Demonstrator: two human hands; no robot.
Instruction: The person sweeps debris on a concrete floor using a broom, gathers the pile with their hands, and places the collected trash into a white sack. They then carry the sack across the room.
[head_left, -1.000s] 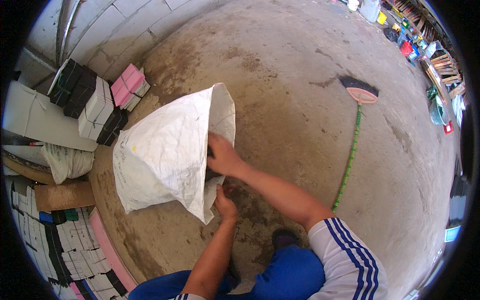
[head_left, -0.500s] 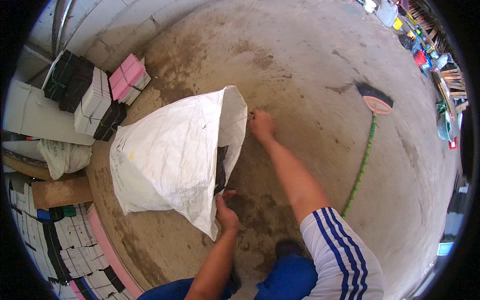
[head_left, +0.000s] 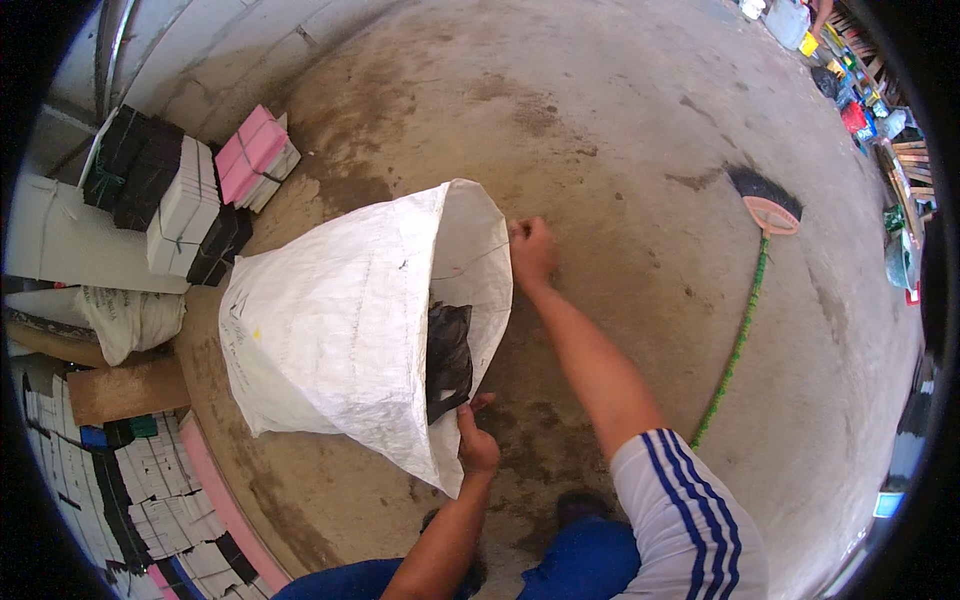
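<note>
A large white woven sack [head_left: 340, 320] lies tilted on the concrete floor with its mouth facing me and held wide. Dark material [head_left: 448, 358] shows inside the opening. My left hand [head_left: 476, 443] grips the near lower rim of the sack's mouth. My right hand [head_left: 532, 248] is closed on the far upper rim, arm stretched out over the floor. My blue-clad legs and a white striped sleeve fill the lower edge.
Bundled stacks of black, white and pink sheets [head_left: 190, 190] stand at the left by a wall. A smaller filled sack [head_left: 130, 320] and more tile stacks [head_left: 110, 480] lie at the lower left. A broom with a green handle [head_left: 745, 320] lies on the floor to the right.
My right hand has moved from the middle of the sack's mouth out to its far rim and pulled it wide. The sack's opening now gapes larger and shows dark contents.
</note>
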